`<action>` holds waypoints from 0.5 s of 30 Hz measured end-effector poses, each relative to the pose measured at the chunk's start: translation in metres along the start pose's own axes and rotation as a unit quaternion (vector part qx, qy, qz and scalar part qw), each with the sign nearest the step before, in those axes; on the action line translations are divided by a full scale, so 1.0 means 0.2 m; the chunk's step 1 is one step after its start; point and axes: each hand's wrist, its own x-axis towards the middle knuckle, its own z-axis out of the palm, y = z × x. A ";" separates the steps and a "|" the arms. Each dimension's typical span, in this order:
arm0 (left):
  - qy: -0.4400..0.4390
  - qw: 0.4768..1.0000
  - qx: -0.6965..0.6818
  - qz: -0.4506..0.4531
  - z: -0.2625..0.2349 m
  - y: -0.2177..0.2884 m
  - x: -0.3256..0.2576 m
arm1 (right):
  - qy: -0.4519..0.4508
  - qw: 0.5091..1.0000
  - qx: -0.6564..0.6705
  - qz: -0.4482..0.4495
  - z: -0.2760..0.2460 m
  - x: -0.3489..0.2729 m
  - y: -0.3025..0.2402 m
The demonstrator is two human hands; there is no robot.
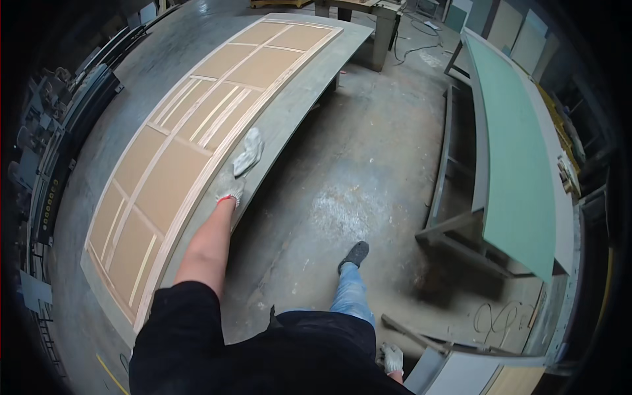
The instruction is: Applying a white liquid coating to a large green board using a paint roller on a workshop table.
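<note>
My left hand (228,188), in a whitish knit glove with a red cuff, reaches over the right margin of a long grey tabletop (293,99). Just beyond its fingers is a crumpled white cloth or glove (249,154). The two meet or nearly meet; whether the fingers grip it is unclear. Beside them lies a big brown panel (168,172), with pale wood strips framing it and dividing it into sections. My right hand (393,359), also in a whitish glove, hangs low at the bottom, close to a grey-white board (461,374). Its fingers are too small to read.
To the right, a long green-topped table (520,145) stands on a dark frame. Concrete floor (359,138) runs between the tables, with my shoe (354,254) on it. Dark machinery (72,151) lines the left. A workbench (378,33) stands far ahead; boards (526,33) lean behind.
</note>
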 end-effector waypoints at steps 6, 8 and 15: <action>0.085 0.987 0.023 -0.132 0.05 0.14 0.45 | 0.018 0.989 -0.067 -0.127 -0.04 0.83 -1.25; 0.072 0.996 -0.021 -0.039 0.07 0.56 0.46 | 0.056 0.936 -0.192 -0.291 0.02 0.75 -1.81; -0.078 0.909 -0.396 0.107 0.09 1.73 0.34 | -0.323 0.910 -0.043 -0.256 0.89 0.69 -3.47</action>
